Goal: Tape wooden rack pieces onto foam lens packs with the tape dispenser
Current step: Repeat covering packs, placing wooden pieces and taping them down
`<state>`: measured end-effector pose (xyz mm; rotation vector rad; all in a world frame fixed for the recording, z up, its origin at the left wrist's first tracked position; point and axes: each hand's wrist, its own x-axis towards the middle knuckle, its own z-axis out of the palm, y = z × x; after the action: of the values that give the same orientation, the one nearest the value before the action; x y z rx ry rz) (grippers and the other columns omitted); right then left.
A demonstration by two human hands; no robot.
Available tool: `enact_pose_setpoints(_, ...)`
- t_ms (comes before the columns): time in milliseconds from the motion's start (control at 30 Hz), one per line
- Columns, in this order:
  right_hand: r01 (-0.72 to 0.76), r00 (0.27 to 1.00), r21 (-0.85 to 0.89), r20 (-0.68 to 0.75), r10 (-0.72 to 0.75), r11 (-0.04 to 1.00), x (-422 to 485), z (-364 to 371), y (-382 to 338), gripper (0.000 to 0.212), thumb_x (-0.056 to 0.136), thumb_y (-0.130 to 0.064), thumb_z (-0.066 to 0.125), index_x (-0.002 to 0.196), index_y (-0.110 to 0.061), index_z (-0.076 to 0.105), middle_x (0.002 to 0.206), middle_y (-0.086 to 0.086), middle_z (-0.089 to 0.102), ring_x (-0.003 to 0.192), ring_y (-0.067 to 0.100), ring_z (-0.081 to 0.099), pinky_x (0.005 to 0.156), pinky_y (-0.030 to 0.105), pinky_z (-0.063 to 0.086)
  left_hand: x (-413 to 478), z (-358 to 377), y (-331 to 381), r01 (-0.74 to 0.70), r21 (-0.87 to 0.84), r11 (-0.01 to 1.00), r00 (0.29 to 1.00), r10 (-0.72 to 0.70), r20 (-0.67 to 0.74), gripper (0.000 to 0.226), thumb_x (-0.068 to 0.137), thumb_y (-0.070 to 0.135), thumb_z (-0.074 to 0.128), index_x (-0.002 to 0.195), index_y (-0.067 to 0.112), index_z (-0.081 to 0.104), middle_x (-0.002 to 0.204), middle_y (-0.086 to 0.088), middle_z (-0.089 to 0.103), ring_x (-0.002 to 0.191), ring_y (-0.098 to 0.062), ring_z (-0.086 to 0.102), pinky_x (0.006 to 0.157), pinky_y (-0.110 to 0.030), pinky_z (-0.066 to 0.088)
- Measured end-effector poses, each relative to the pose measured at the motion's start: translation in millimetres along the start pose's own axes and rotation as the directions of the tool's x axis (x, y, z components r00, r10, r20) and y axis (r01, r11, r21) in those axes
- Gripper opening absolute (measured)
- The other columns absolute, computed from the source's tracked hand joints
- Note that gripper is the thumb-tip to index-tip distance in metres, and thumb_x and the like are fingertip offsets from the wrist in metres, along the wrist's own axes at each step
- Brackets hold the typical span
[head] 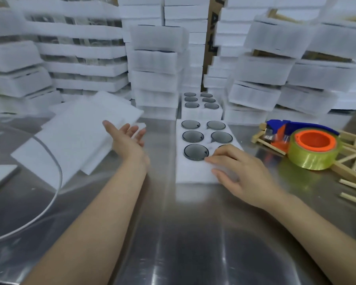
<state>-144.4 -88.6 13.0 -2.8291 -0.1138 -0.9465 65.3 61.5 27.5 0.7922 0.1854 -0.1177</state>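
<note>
A white foam lens pack (195,171) with several dark round lenses lies on the steel table in the middle. My right hand (240,175) rests on its near right part, fingers spread and touching the foam. My left hand (127,138) hovers open, palm turned up, at the edge of a pile of flat foam sheets (74,136). To the right lies the blue tape dispenser (304,145) with a yellow tape roll on an orange core. It sits among wooden rack pieces (351,171).
A second foam lens pack (201,114) stands behind the first. Tall stacks of wrapped foam packs (156,66) wall off the back and both sides. A white cable (56,194) curves over the table at the left, next to a flat grey device (0,177).
</note>
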Motion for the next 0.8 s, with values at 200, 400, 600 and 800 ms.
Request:
enact_pose_setpoints(200, 0.011, 1.0, -0.013, 0.014, -0.011, 1.0, -0.5, -0.7, 0.7, 0.029, 0.088, -0.017, 0.064, 0.117, -0.02, 0.067, 0.11, -0.002, 0.061, 0.095, 0.021, 0.062, 0.066, 0.036, 0.053, 10.8, -7.4, 5.0, 0.084, -0.165, 0.983, 0.996, -0.084, 0.007, 0.068, 0.098, 0.06, 0.026, 0.113, -0.001, 0.053, 0.089, -0.01, 0.067, 0.051, -0.008, 0.059, 0.037, -0.014, 0.025)
enact_pose_setpoints(400, 0.009, 0.999, -0.008, 0.037, -0.009, 1.0, -0.3, -1.8, 0.6, 0.031, 0.088, -0.016, 0.065, 0.119, -0.018, 0.066, 0.113, -0.001, 0.06, 0.097, 0.022, 0.061, 0.069, 0.039, 0.054, 11.6, -8.3, 6.9, 0.134, -0.21, 0.968, 0.99, -0.14, -0.015, 0.065, 0.094, 0.057, 0.045, 0.121, -0.001, 0.048, 0.088, -0.006, 0.065, 0.046, -0.002, 0.057, 0.036, -0.011, 0.026)
enact_pose_setpoints(600, -0.001, 0.999, -0.003, 0.054, 0.001, 1.0, 0.3, -3.5, -1.7, 0.032, 0.088, -0.014, 0.065, 0.12, -0.018, 0.066, 0.114, 0.0, 0.06, 0.098, 0.022, 0.061, 0.071, 0.04, 0.054, 17.7, -8.2, 9.2, 0.099, -0.271, 0.957, 0.991, -0.119, -0.058, 0.037, 0.095, 0.041, 0.055, 0.098, 0.005, 0.054, 0.093, -0.004, 0.065, 0.048, -0.002, 0.056, 0.037, -0.012, 0.029)
enact_pose_setpoints(800, 0.006, 0.998, -0.006, 0.059, -0.006, 1.0, 0.8, -4.3, -2.0, 0.032, 0.088, -0.016, 0.063, 0.12, -0.018, 0.065, 0.114, 0.0, 0.059, 0.095, 0.023, 0.061, 0.067, 0.039, 0.053, 17.5, -7.9, 10.2, 0.194, -0.228, 0.954, 0.98, -0.199, -0.001, 0.053, 0.091, 0.057, 0.052, 0.109, 0.008, 0.042, 0.094, -0.005, 0.06, 0.058, -0.005, 0.059, 0.041, -0.01, 0.035)
